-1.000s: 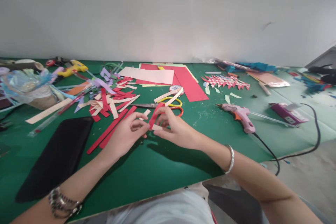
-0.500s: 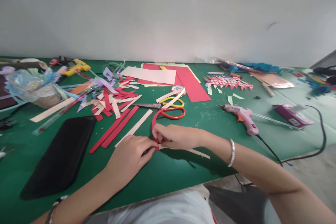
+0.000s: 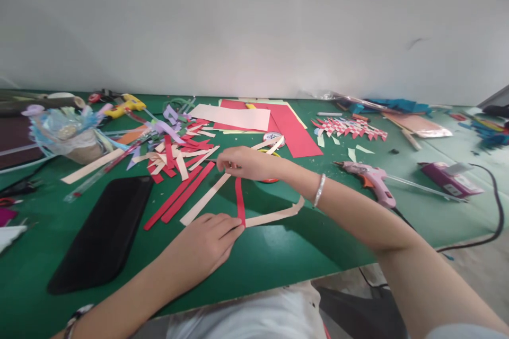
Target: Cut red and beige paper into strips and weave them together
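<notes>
My left hand [image 3: 217, 238] rests on the table, its fingertips closed on the corner where a red paper strip [image 3: 240, 201] meets a cream paper strip [image 3: 274, 216]. The red strip runs away from me, and the cream one reaches right with a bent, raised end. Above them is my right hand [image 3: 248, 163], fingers curled near the far end of a loose cream strip [image 3: 204, 198]; what they hold, if anything, is hidden. Behind this hand lie scissors [image 3: 270, 180], mostly covered. Two red strips [image 3: 189, 192] lie to the left.
Paper scraps [image 3: 175, 156] are heaped at left, beside a black case [image 3: 104, 233]. Red sheets [image 3: 296, 135] and a checkered woven paper piece [image 3: 350, 128] lie farther back. A pink glue gun [image 3: 371, 177] with its cord is at right, near a purple box [image 3: 451, 179].
My right hand has left the strips' corner and moved away from me and slightly left, over the scissors. My left hand stays at the corner. The view has shifted slightly.
</notes>
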The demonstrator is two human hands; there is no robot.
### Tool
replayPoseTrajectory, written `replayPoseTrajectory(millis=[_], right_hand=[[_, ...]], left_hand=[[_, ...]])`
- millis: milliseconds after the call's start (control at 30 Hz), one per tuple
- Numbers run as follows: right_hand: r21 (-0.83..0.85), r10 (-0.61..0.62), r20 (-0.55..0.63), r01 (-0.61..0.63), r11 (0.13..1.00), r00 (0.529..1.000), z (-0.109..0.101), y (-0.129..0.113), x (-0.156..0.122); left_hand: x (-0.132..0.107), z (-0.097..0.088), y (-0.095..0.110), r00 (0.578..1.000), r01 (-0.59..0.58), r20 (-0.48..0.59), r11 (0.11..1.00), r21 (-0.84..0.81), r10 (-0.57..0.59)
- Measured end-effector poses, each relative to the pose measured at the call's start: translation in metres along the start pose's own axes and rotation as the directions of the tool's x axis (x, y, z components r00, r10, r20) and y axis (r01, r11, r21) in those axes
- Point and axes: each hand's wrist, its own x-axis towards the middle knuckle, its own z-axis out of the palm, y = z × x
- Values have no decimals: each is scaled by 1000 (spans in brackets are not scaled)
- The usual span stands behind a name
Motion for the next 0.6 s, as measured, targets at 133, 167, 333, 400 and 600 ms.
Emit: replayPoseTrajectory(millis=[133, 167, 333, 400, 600], right_hand=[[-151, -40, 77, 51, 987, 996, 7, 7, 24], [-175, -40, 100, 57, 983, 994, 10, 8, 28], [-272, -27, 152, 68, 960, 988, 21, 9, 41], [-262, -34, 157, 75, 962, 987, 23, 8, 42], [-173, -48, 198, 84, 981, 979, 25, 9, 33]], left_hand=[[-3, -2, -1, 998, -10, 69, 1000, 16, 9], [-4, -3, 0, 995, -5, 95, 1000, 11, 4], [-4, -5, 0, 988, 13, 157, 1000, -16, -10], [-4, -5, 0, 986, 16, 165, 999, -30, -11], [-4, -5, -3, 982, 41, 186, 997, -70, -27]])
